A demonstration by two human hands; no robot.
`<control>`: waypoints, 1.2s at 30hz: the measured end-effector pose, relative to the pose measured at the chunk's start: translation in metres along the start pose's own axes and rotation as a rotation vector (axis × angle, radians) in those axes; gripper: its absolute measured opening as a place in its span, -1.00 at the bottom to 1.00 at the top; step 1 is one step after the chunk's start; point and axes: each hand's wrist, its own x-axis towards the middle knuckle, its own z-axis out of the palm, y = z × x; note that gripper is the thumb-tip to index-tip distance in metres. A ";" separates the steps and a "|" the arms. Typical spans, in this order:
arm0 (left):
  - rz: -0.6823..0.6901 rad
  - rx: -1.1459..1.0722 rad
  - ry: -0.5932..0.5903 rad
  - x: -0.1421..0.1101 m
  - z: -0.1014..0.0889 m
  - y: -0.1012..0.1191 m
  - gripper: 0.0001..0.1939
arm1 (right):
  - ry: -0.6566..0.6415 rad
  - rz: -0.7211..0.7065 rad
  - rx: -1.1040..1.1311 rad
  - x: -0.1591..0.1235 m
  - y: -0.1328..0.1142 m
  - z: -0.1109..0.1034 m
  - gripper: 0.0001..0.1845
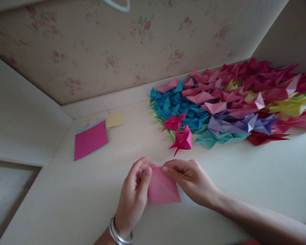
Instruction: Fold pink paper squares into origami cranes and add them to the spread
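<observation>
A folded pink paper [162,189] lies on the white desk [91,197] between my two hands. My left hand [134,195] curls over its left edge, fingers closed on the paper, with silver bangles at the wrist. My right hand [191,180] pinches the paper's upper corner with thumb and fingers. Just beyond the hands sit two finished magenta origami flowers [182,139].
A big heap of folded origami pieces [232,102] in blue, pink, purple, yellow and red fills the desk's far right. A stack of square sheets with a magenta one on top [90,140] and a yellow sheet [115,119] lie far left. Floral wallpaper rises behind.
</observation>
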 end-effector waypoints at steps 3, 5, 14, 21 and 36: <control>-0.022 0.016 -0.103 -0.001 0.003 0.000 -0.62 | 0.053 -0.001 0.003 0.000 0.000 0.000 -0.65; -0.030 0.022 -0.129 -0.002 0.005 0.000 -0.62 | 0.071 0.010 0.018 -0.001 0.000 0.001 -0.65; 0.035 0.187 -0.160 -0.005 0.008 -0.001 -0.64 | -0.071 0.049 0.066 -0.001 0.000 0.002 -0.67; 0.044 0.259 -0.139 -0.006 0.010 0.001 -0.60 | -0.061 -0.056 0.013 -0.003 -0.006 0.002 -0.60; -0.087 -0.026 -0.135 -0.003 -0.003 0.010 -0.70 | -0.091 -0.039 -0.078 -0.001 -0.002 -0.004 -0.56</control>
